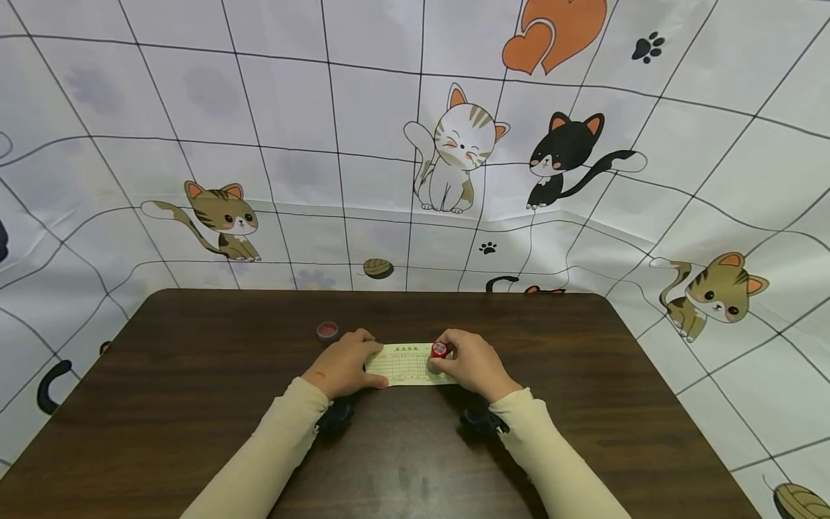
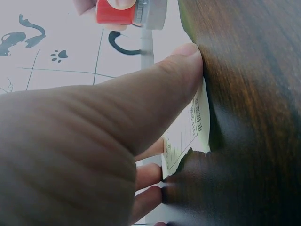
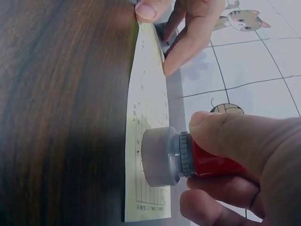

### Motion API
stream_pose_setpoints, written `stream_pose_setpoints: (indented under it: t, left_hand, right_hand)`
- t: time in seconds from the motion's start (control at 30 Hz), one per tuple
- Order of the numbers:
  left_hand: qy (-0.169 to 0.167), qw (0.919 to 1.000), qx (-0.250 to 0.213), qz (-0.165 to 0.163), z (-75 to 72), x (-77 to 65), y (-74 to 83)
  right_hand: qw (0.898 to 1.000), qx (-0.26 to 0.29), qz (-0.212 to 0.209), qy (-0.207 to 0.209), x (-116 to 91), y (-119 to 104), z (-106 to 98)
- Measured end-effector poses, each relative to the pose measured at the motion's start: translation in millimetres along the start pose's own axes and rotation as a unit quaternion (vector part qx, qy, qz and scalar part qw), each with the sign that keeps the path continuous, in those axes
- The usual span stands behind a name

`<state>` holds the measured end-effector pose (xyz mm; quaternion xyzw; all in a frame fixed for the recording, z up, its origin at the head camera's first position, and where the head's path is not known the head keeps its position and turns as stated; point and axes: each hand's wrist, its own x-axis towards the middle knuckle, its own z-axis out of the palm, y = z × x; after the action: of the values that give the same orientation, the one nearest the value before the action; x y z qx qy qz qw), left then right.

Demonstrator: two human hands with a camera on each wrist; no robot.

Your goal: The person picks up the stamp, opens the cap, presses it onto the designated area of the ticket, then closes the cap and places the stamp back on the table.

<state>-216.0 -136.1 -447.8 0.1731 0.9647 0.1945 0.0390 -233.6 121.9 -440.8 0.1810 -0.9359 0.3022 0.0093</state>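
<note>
A pale yellow printed slip [image 1: 405, 364] lies on the dark table, its torn end [image 2: 181, 162] seen in the left wrist view. My left hand [image 1: 346, 364] spans the slip's left end, thumb on the near edge and straight fingers at the far edge, pressing it down. Over the right part of the slip, my right hand [image 1: 480, 364] grips a stamp [image 3: 214, 162] by its red handle. The stamp's clear grey base [image 3: 160, 157] stands upright against the printed grid and hides what is under it.
Just beyond my left hand sits a small round container [image 1: 327, 331] with red inside. The brown wooden table [image 1: 194, 404] ends at a white wall covering [image 1: 292, 180] printed with cats. Black wrist devices [image 1: 480, 420] hang under both forearms.
</note>
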Motion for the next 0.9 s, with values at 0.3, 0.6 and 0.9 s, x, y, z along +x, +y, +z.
stream_pose_setpoints:
  t: [0.3, 0.6, 0.9]
  left_hand:
    - [0.002, 1.0000, 0.005, 0.005, 0.1, 1.5, -3.7]
    - [-0.001, 0.9999, 0.004, 0.010, 2.0, 2.4, -5.0]
    - [0.003, 1.0000, -0.003, 0.007, 3.6, 1.8, -3.7]
  right_hand:
    - [1.000, 0.004, -0.017, -0.015, 3.4, 1.4, -2.7]
    - [0.998, 0.052, -0.028, 0.012, 7.9, 7.3, -18.1]
    - [0.990, 0.114, -0.016, 0.082, 18.2, 3.1, -34.3]
